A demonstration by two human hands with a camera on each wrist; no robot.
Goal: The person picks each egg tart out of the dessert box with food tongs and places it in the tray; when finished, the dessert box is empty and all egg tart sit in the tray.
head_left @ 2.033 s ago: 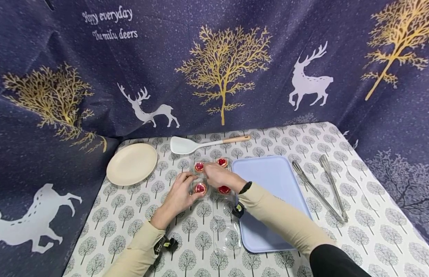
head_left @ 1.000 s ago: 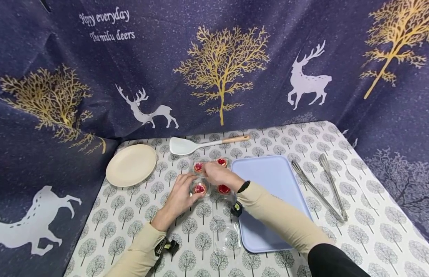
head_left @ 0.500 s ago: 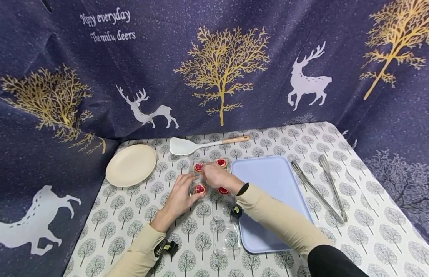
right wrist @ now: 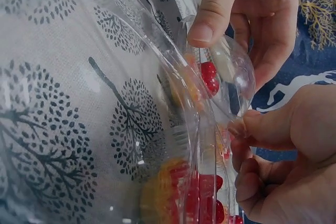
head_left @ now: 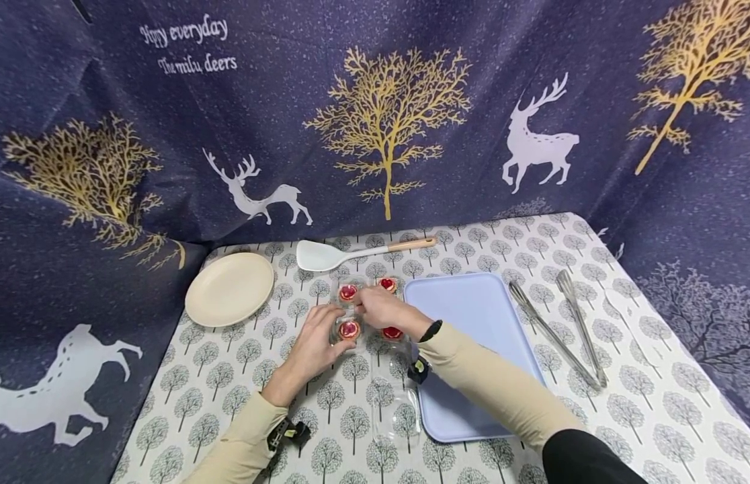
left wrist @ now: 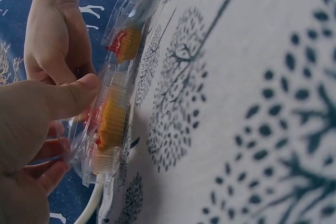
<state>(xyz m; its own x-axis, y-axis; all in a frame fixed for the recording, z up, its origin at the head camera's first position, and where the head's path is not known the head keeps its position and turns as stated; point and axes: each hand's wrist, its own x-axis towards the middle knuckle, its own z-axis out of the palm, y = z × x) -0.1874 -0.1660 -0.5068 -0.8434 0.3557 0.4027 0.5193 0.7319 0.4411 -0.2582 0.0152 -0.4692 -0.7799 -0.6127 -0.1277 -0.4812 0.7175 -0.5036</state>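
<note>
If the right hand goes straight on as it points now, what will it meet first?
Probably the back-left tart, just beyond the clear plastic the right hand pinches; depth is unclear.

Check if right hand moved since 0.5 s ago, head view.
Yes, slightly rightward: the right hand has its black wristband further past the left edge of the blue tray.

Right hand (head_left: 384, 310) slightly nearer the blue tray (head_left: 466, 302) than half a second ago
</note>
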